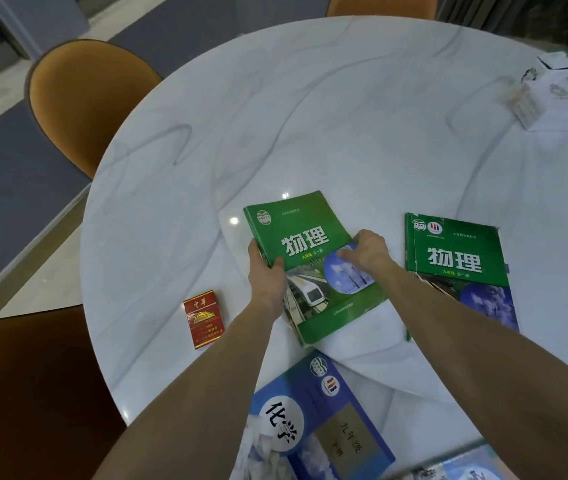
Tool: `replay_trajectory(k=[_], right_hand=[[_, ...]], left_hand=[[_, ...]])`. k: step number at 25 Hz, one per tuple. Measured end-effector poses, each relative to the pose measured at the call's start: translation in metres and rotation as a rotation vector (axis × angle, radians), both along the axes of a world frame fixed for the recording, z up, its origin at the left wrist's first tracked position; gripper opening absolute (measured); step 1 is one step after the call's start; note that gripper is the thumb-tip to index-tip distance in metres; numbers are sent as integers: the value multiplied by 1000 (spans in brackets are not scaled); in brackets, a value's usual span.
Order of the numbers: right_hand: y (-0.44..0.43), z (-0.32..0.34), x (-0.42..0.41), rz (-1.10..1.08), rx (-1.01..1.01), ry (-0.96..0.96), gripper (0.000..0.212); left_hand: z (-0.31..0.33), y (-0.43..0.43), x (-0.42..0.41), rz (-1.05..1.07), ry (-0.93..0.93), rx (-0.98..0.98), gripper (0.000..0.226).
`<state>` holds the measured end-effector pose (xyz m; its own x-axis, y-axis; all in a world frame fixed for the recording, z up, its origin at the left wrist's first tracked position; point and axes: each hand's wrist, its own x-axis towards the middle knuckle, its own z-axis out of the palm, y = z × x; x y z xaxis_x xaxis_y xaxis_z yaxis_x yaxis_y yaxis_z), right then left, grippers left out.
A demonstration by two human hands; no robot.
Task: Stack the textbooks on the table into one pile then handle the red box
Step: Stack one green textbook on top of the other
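A green textbook [307, 244] lies tilted at the middle of the white table [345, 116]. My left hand [265, 275] grips its left edge, thumb on the cover. My right hand [367, 251] holds its right edge, fingers on the cover. A second green textbook [459, 261] lies flat to the right, untouched. A blue textbook [313, 420] lies near the front edge, between my forearms. A small red box [203, 318] sits on the table to the left of my left wrist, apart from the books.
Orange chairs stand at the left [85, 102], front left [33, 393] and far side [379, 5] of the round table. White boxes [545, 95] sit at the far right. Another blue book corner [466, 469] shows at the bottom right.
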<state>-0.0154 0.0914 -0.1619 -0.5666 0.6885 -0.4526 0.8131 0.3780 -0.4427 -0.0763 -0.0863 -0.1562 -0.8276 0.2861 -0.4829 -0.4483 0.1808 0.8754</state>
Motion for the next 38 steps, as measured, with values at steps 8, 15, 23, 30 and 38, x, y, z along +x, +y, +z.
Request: replay_trajectory(k=[8,15,23,30,38], right_hand=[[13,18,36,-232,-362,271,19],[41,53,82,-277,-235,392,16],[88,57,168,-479,-144,426,13],[110,27,228,-627,-113,378,12],[115,2,236,-609,-13,297,21]], left_hand=[[20,1,-9,-128,72,105,55],[54,50,-1,-239,81,97,50],[61,128,55,-445,161,43,44],[30,172,108,-550,141,-14,41],[-1,187,126,-632,306,-191,41]])
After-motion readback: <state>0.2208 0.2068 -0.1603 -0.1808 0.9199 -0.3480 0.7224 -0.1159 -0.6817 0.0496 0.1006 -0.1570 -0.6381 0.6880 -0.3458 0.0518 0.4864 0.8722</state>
